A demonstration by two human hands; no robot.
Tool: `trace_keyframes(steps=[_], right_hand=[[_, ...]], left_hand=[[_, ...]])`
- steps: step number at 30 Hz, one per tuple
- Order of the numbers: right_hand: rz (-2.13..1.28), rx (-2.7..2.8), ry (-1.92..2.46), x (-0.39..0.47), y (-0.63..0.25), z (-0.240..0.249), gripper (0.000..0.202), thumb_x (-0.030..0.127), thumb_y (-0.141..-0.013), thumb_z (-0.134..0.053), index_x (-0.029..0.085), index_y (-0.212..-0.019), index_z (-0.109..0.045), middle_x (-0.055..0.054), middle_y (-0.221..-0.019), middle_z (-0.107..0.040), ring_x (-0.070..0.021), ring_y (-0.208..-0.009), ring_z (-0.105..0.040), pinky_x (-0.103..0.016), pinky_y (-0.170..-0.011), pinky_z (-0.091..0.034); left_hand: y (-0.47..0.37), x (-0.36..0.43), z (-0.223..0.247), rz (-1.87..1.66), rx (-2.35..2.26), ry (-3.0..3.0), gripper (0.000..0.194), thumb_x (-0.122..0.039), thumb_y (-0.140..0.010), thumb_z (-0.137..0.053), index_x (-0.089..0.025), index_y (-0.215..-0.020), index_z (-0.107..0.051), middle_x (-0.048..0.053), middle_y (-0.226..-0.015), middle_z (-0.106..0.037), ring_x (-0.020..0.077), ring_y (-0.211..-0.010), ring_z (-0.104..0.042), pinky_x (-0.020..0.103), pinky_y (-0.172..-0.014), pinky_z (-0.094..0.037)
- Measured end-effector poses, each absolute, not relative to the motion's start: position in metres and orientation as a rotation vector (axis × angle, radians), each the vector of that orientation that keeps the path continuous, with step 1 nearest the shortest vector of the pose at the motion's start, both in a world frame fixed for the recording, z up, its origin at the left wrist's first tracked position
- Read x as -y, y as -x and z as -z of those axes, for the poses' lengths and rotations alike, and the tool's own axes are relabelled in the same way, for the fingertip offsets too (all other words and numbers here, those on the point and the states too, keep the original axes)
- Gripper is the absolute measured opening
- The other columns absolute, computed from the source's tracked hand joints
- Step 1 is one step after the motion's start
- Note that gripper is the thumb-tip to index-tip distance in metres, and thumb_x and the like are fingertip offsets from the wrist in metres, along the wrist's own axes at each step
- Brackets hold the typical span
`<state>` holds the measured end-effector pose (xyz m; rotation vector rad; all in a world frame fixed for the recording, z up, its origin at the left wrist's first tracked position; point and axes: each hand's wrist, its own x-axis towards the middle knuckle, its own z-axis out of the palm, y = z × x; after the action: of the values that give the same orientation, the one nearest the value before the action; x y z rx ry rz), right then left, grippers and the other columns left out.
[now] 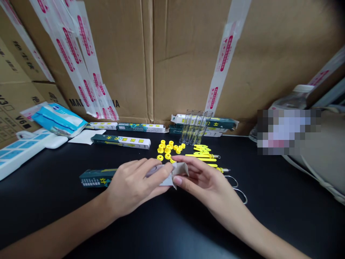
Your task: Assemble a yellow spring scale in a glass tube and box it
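Note:
A long, narrow dark green and white carton (93,178) lies across in front of me, its right end open with pale flaps out. My left hand (137,180) is wrapped over the carton's middle. At the open end, my right hand (201,178) has its thumb on a flap and its fingers behind it. Just beyond the hands stand and lie several small yellow plastic caps and rings (168,149). Yellow spring-scale rods (202,155) with metal hooks lie near my right hand. Its wrist partly covers some curved metal wire hooks (244,194).
Several clear plastic tubes (192,127) stand upright at the back before stacked cartons (223,123). Another carton (121,141) lies behind my left hand. A power strip (24,147) and a blue packet (60,120) are at left, a bottle (291,99) and a bag (320,151) at right.

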<state>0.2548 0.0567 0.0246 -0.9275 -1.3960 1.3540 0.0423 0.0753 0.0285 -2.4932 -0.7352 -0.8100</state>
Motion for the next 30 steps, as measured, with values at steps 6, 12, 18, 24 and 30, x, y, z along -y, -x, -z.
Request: trace_keyframes(steps=[6, 12, 18, 24, 30], right_hand=[[-1.344, 1.341, 0.941, -0.055, -0.259, -0.036, 0.024, 0.041, -0.084, -0.079, 0.026, -0.103, -0.079, -0.003, -0.093, -0.078, -0.0195, -0.089, -0.076, -0.034, -0.087, -0.063], [-1.411, 1.342, 0.87, -0.054, -0.261, -0.036, 0.018, 0.037, -0.088, -0.077, 0.028, -0.102, -0.082, -0.001, -0.095, -0.08, -0.0169, -0.088, -0.076, -0.03, -0.088, -0.063], [-1.495, 1.376, 0.732, -0.054, -0.259, -0.031, 0.031, 0.021, -0.083, -0.082, 0.036, -0.111, -0.078, 0.003, -0.104, -0.077, -0.0119, -0.098, -0.073, -0.019, -0.089, -0.058], [-1.212, 1.359, 0.774, -0.054, -0.253, -0.018, 0.031, 0.016, -0.082, -0.082, 0.034, -0.106, -0.075, 0.005, -0.099, -0.076, -0.01, -0.094, -0.072, -0.015, -0.083, -0.059], [-1.038, 1.307, 0.812, -0.05, -0.248, -0.009, 0.022, 0.015, -0.082, -0.082, 0.029, -0.095, -0.072, 0.005, -0.091, -0.076, -0.0089, -0.085, -0.073, -0.014, -0.082, -0.06]], left_hand=[[-0.042, -0.075, -0.029, 0.825, 0.71, 2.499, 0.022, -0.029, -0.1, -0.056, -0.025, -0.122, -0.058, 0.008, -0.093, -0.076, 0.0224, -0.074, -0.077, 0.032, -0.063, -0.061], [-0.045, -0.072, -0.032, 0.902, 0.731, 2.436, 0.014, -0.024, -0.091, -0.062, -0.027, -0.105, -0.065, 0.003, -0.085, -0.075, 0.0189, -0.067, -0.075, 0.027, -0.058, -0.055], [-0.045, -0.074, -0.031, 0.942, 0.768, 2.398, 0.03, -0.023, -0.084, -0.066, -0.027, -0.112, -0.058, 0.0, -0.08, -0.073, 0.0166, -0.058, -0.07, 0.027, -0.055, -0.053], [-0.048, -0.072, -0.03, 0.938, 0.778, 2.374, 0.027, -0.028, -0.091, -0.062, -0.017, -0.115, -0.055, 0.003, -0.082, -0.075, 0.0185, -0.062, -0.072, 0.03, -0.056, -0.055], [-0.047, -0.078, -0.031, 0.894, 0.708, 2.454, 0.014, -0.026, -0.102, -0.054, -0.014, -0.107, -0.056, 0.008, -0.093, -0.078, 0.0215, -0.08, -0.078, 0.032, -0.068, -0.062]])
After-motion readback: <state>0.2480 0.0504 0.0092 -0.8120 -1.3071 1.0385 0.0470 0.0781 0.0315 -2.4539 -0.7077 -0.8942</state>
